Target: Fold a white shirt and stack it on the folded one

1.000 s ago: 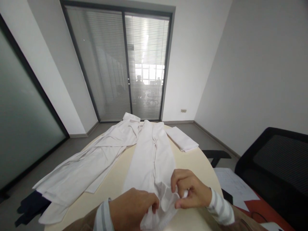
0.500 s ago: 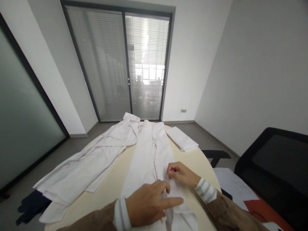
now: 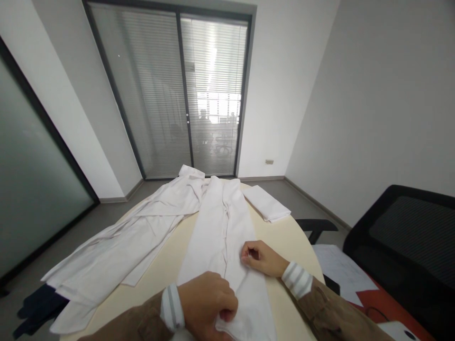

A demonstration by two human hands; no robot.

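Observation:
A long white garment (image 3: 220, 241) lies flat down the middle of a cream round table (image 3: 284, 237). My left hand (image 3: 208, 303) is curled at the near end, its fingers closed on the white garment's hem. My right hand (image 3: 258, 256) rests on the cloth's right edge further up, fingers curled and pinching the fabric. Both sleeves are brown with striped white cuffs.
A second white garment (image 3: 131, 237) is spread over the table's left side and hangs off the edge. A folded white cloth (image 3: 268, 203) lies at the far right. A black chair (image 3: 408, 246), papers (image 3: 337, 270) and a dark cloth on the floor (image 3: 35, 308) surround the table.
The bunched hem that both hands held up has been laid down flat. My right hand moved up along the cloth's right edge; my left hand curled back onto the near end.

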